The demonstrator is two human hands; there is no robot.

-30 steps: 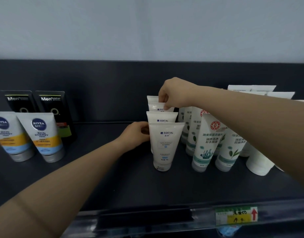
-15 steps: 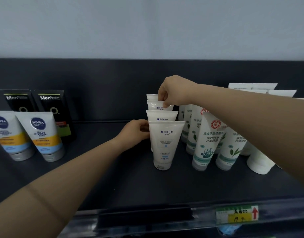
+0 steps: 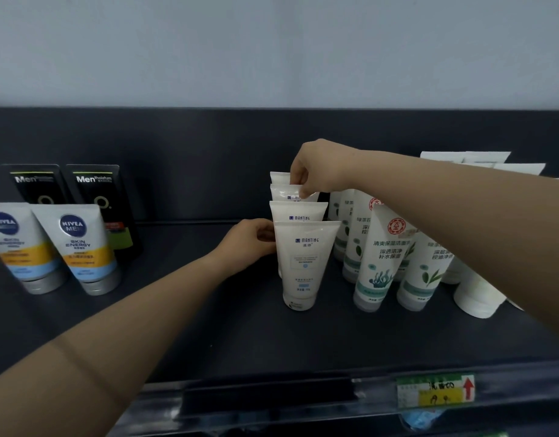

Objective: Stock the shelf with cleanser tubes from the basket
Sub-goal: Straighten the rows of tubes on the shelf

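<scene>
Setting: a dark grey metal shelf (image 3: 240,335) with a dark back panel, seen from above and in front; a pale wall (image 3: 272,48) rises behind it.
Task item: four white plastic cleanser tubes stand cap-down in the middle of the shelf, in a single file running front to back.
Front of file: the front white Manting tube (image 3: 303,263) shows its blue printed label in full.
Behind it: the second white tube (image 3: 298,211), the third white tube (image 3: 284,193) and the rearmost white tube (image 3: 279,177) show only their flat crimped tops, each a step higher in the view.
Right hand: the right hand (image 3: 319,167) reaches in from the right and pinches the crimped top of the third white tube between thumb and fingertips.
Left hand: the left hand (image 3: 246,244) is against the left edge of the front white Manting tube with fingers curled. Its fingertips are hidden behind the tube, so it is unclear whether it grips or only touches.
Right of file: tall white tubes with green leaf and seaweed prints (image 3: 379,263) stand just beside the file, partly behind the right forearm.
Far left: two silver-capped Nivea Men tubes (image 3: 82,247) stand in front of two black Mentholatum tubes (image 3: 97,190), well apart from the file.
Shelf edge: a green and yellow price label with a red arrow (image 3: 436,391) sits on the front rail.
</scene>
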